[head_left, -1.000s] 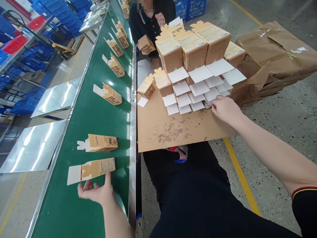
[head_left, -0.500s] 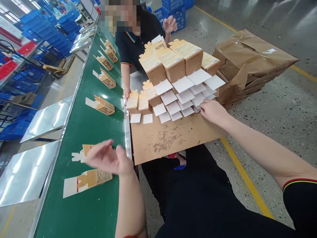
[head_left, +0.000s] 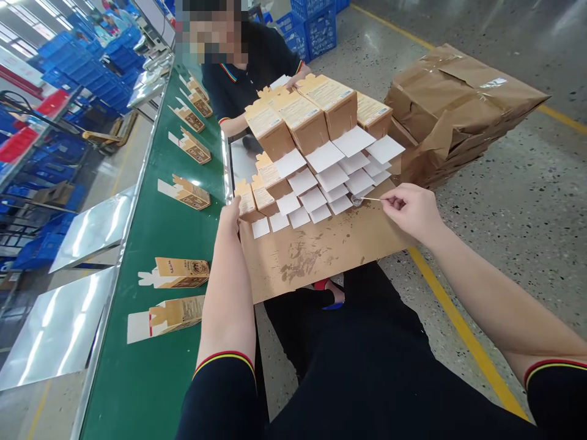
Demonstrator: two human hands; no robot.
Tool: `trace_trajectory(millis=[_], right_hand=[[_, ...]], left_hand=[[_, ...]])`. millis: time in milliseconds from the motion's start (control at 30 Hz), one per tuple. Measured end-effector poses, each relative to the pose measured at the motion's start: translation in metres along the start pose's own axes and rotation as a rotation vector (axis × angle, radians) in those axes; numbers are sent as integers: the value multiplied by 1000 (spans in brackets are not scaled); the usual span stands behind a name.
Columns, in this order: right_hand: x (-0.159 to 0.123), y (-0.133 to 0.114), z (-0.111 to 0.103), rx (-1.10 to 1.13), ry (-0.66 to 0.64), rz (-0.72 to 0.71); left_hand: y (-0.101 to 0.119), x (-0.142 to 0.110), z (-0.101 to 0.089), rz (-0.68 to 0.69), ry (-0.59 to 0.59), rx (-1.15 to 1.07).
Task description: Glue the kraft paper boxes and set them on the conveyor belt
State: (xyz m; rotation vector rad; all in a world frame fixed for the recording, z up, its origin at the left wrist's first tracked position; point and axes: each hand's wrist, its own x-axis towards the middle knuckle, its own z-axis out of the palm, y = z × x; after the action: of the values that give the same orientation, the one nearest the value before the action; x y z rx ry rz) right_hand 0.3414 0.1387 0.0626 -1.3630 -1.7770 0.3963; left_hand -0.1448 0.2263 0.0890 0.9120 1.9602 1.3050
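My left hand (head_left: 230, 215) rests against the left side of the end carton (head_left: 246, 205) in the row of small brown cartons. Its thumb shows; the other fingers are mostly hidden. My right hand (head_left: 410, 209) is closed in a pinch on a thin pale stick (head_left: 372, 198). The stick's far end is at a small clear dish (head_left: 356, 200) beside the white flaps (head_left: 342, 205). These flaps stick out toward me in stacked tiers from the cartons. Larger-looking brown cartons (head_left: 307, 125) lie on top, their notched tabs pointing away.
A green conveyor belt (head_left: 151, 379) on the left carries several open cartons (head_left: 183, 269). The stack sits on a stained cardboard sheet (head_left: 339, 244). Opposite is another person (head_left: 257, 67), one hand at the stack's back. Brown paper-wrapped bundles (head_left: 458, 104) stand at right.
My left hand has moved from over the belt to the end carton. The small cartons at the left sit closer together. My right hand has drawn back, showing the stick. The co-worker's raised hand has come down.
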Motion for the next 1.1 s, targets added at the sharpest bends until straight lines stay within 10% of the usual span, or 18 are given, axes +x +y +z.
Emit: trace_trajectory(millis=[133,433,633,833,1100], right_hand=[[4,0,2,-11,-20,27],[-8,-3,-5,24,28,76],[-57,-53,40,226,-90,53],[-102,-87,119,281,-260,-8],[-117,-78,143,122,-343,-106]], left_hand=[[-12,-13,-1,-205,-21,66],[-51,-111,-60,-117,-15,-302],[-80,-189,-22,-23,-207,-437],[-91,-198,1,-66,-248,-384],[-93,-203,2,-24,-233,-363]])
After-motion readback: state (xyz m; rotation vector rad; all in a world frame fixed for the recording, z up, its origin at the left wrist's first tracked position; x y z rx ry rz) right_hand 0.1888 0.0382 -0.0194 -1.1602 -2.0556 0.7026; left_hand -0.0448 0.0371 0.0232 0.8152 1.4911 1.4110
